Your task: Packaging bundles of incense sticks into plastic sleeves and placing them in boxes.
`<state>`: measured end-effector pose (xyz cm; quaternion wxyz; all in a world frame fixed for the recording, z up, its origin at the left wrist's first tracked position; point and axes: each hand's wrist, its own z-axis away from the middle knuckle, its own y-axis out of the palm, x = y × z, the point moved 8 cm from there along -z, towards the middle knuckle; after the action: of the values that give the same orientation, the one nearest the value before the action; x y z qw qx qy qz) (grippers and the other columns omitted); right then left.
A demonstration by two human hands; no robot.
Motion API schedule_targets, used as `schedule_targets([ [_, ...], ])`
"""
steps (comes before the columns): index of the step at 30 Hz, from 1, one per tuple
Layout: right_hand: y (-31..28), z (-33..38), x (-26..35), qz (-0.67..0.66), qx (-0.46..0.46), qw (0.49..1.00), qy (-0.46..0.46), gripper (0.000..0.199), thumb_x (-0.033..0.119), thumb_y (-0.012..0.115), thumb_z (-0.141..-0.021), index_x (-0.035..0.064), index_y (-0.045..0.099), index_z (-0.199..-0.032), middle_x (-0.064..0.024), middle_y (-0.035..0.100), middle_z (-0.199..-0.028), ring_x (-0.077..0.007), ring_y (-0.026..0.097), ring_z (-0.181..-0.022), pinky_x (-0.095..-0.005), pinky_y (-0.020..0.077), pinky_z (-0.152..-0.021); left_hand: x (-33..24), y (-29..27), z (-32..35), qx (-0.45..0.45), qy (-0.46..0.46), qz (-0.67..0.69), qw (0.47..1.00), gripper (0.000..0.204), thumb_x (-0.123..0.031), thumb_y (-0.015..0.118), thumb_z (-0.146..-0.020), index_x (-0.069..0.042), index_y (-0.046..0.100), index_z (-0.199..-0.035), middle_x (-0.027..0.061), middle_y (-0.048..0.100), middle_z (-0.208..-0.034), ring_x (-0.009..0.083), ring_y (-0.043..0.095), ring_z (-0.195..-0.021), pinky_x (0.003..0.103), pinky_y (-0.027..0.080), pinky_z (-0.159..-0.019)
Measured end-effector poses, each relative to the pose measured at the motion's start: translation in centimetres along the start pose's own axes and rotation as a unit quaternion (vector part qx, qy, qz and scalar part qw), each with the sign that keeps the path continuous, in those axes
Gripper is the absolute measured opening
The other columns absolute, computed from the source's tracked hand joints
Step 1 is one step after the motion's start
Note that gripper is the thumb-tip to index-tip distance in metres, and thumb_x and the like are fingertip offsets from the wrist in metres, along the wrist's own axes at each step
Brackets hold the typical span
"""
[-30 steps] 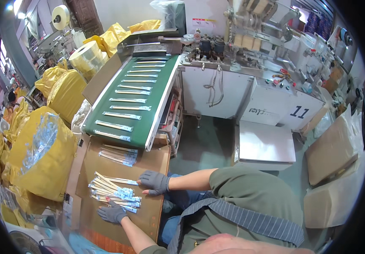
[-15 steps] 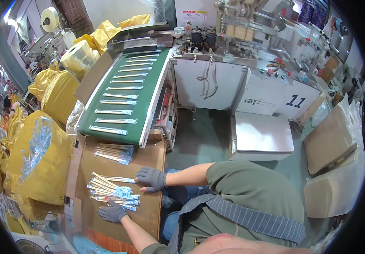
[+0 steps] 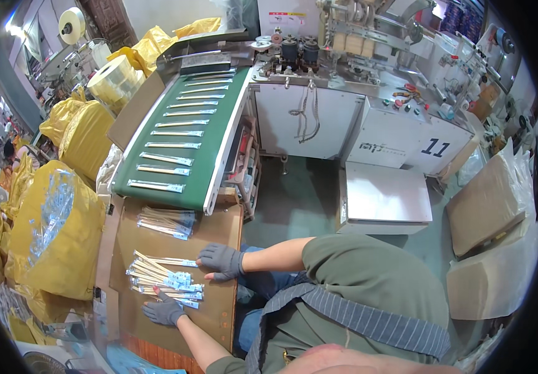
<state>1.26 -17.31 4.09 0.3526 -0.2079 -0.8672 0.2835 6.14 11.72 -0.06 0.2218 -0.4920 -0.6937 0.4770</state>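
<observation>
On a brown cardboard surface (image 3: 213,219) lies a loose pile of wrapped chopsticks (image 3: 160,274), pale sticks in clear sleeves with blue ends. My left hand (image 3: 164,310), in a grey fingertip-less glove, lies at the pile's near side, its fingers spread flat and a fingertip touching the sleeves. My right hand (image 3: 222,262), gloved the same way, rests to the pile's right with fingers and thumb apart, by the blue end of one packet. A second bundle of wrapped chopsticks (image 3: 166,222) lies farther off, below the end of a green conveyor belt (image 3: 213,149).
Several single packets lie spaced along the belt. At left stands a yellow sack (image 3: 63,249) holding blue-and-clear wrappers. Behind and right are a packing machine (image 3: 369,56), a white metal box (image 3: 384,193) on the floor and plastic-wrapped cardboard (image 3: 487,206).
The packets on the green belt have shifted toward the cardboard surface. Both hands stay in nearly the same place beside the pile.
</observation>
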Motion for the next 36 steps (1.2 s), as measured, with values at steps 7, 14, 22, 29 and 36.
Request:
schedule_targets([
  [7,-0.17,-0.12,-0.03,0.001,-0.002,1.000,-0.015,0.041,0.035,0.062,-0.081,0.0030,0.054,-0.105,-0.0162,0.057,-0.101,-0.0343,0.054,-0.094,-0.0420,0.0437,-0.084,-0.10,0.61,-0.07,0.002,-0.001,-0.018,1.000,0.083,-0.066,0.038,-0.088,0.010,0.052,-0.120,0.0257,0.052,-0.125,0.0361,0.046,-0.122,0.046,0.032,-0.103],
  [14,-0.10,-0.09,0.02,-0.006,-0.006,1.000,-0.019,0.042,0.037,0.061,-0.081,0.0034,0.054,-0.106,-0.0164,0.056,-0.100,-0.0342,0.053,-0.093,-0.0421,0.0435,-0.084,-0.09,0.11,0.17,-0.013,-0.006,0.002,1.000,0.084,-0.066,0.040,-0.087,0.010,0.053,-0.118,0.0263,0.053,-0.124,0.0372,0.046,-0.121,0.046,0.032,-0.103],
  [22,-0.53,-0.23,0.16,0.003,-0.019,0.999,-0.026,0.042,0.037,0.062,-0.079,0.0024,0.055,-0.102,-0.0160,0.056,-0.099,-0.0346,0.053,-0.092,-0.0421,0.0428,-0.083,-0.54,-0.32,0.19,-0.034,0.013,0.015,0.999,0.082,-0.064,0.043,-0.087,0.012,0.053,-0.117,0.0273,0.053,-0.123,0.0382,0.047,-0.120,0.047,0.033,-0.103],
  [29,-0.61,-0.22,0.19,0.011,-0.022,0.999,-0.025,0.041,0.037,0.063,-0.079,0.0033,0.054,-0.102,-0.0157,0.056,-0.099,-0.0341,0.053,-0.092,-0.0418,0.0424,-0.084,-0.27,0.20,0.10,-0.015,0.012,0.007,1.000,0.085,-0.067,0.039,-0.087,0.010,0.053,-0.119,0.0260,0.053,-0.125,0.0371,0.045,-0.122,0.046,0.032,-0.103],
  [36,-0.48,-0.13,0.35,0.014,-0.025,0.999,-0.024,0.041,0.037,0.063,-0.079,0.0038,0.054,-0.101,-0.0153,0.056,-0.098,-0.0338,0.053,-0.091,-0.0416,0.0419,-0.084,-0.26,-0.30,0.21,-0.034,0.020,0.009,0.999,0.083,-0.066,0.042,-0.087,0.011,0.054,-0.117,0.0268,0.053,-0.123,0.0377,0.046,-0.120,0.047,0.034,-0.100],
])
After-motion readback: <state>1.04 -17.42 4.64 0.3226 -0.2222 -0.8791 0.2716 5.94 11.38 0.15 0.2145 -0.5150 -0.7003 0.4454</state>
